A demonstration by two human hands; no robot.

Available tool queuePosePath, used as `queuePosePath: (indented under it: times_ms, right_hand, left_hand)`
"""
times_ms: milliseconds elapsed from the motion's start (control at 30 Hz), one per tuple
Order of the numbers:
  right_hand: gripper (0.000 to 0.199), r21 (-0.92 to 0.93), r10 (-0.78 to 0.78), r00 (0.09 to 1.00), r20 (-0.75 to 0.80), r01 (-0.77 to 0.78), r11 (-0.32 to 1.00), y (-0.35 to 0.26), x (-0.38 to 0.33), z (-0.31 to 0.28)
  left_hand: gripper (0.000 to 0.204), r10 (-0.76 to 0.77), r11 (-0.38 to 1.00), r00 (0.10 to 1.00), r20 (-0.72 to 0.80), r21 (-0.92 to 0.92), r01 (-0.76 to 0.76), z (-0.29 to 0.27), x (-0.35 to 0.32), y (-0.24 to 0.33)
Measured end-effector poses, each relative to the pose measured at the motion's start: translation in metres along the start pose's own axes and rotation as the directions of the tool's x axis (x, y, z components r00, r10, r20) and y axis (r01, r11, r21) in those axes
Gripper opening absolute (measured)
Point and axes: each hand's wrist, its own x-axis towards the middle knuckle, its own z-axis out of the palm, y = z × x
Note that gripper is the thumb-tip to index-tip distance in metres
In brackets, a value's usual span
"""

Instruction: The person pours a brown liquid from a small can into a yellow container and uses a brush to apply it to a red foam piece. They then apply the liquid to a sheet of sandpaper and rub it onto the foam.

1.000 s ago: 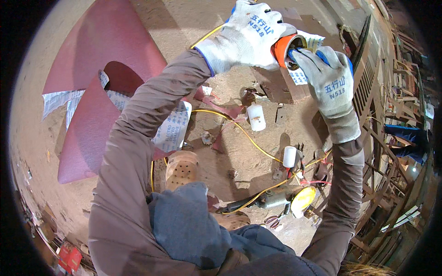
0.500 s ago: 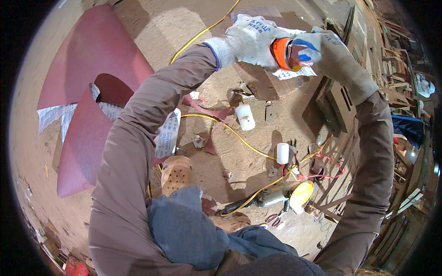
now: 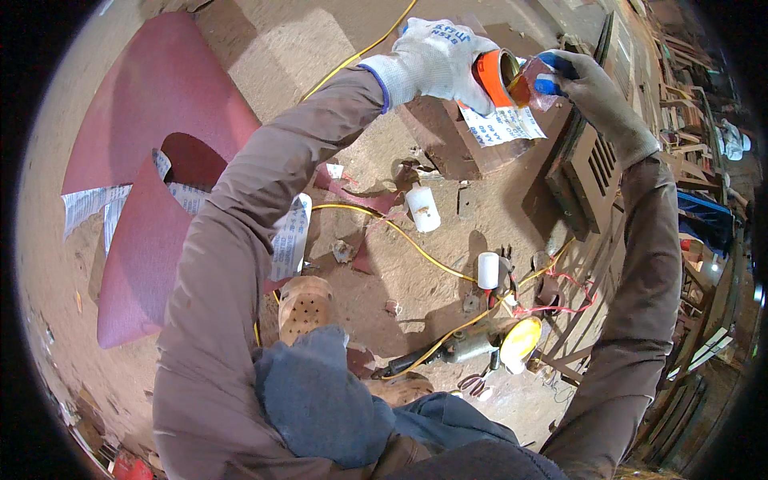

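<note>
Gloved, my left hand grips an orange roll of tape whose hollow core faces right. My right hand, in a glove with blue fingertips, pinches a clear, crinkled piece of film at the roll's right side; whether the film joins the roll, I cannot tell. Just below the roll is a sandpaper strip with a white printed back, near my left fingers. Part of it is hidden behind the hand. A brown wooden piece lies under it.
A large curled sheet of red sandpaper covers the left floor. A yellow cord runs past two white bottles, a power tool, a yellow disc and scissors. Slotted wooden panels stand at right.
My right hand has shifted slightly from the roll, showing more of the clear film between them. The roll has tilted so its core shows, and more of the white-backed strip hangs in view.
</note>
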Motion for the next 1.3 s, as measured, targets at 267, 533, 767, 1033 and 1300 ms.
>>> queuePosePath:
  times_ms: [267,533,767,1033,1300]
  right_hand:
    - [0.030,0.358,-0.070,0.965,-0.254,0.161,0.920,0.064,0.000,0.007]
    - [0.025,0.279,-0.062,0.899,-0.435,0.199,0.940,0.083,-0.015,0.046]
    - [0.030,0.315,0.114,0.894,-0.433,0.032,0.948,0.123,0.002,0.074]
    - [0.036,0.634,0.076,0.990,-0.123,0.019,0.773,0.125,0.022,0.086]
    - [0.043,0.690,0.080,0.995,-0.057,-0.019,0.724,0.124,0.006,0.087]
  left_hand:
    - [0.064,-0.105,0.992,0.993,0.062,0.070,0.101,-0.013,0.031,0.003]
    - [0.058,-0.115,0.986,0.992,-0.060,0.118,0.122,-0.009,0.050,0.003]
    - [0.059,-0.112,0.976,0.990,0.086,0.197,0.093,-0.021,0.057,0.026]
    - [0.068,-0.022,0.963,0.996,0.083,0.270,-0.001,-0.010,0.063,0.018]
    - [0.070,-0.016,0.966,0.998,0.054,0.259,0.001,-0.010,0.061,0.025]
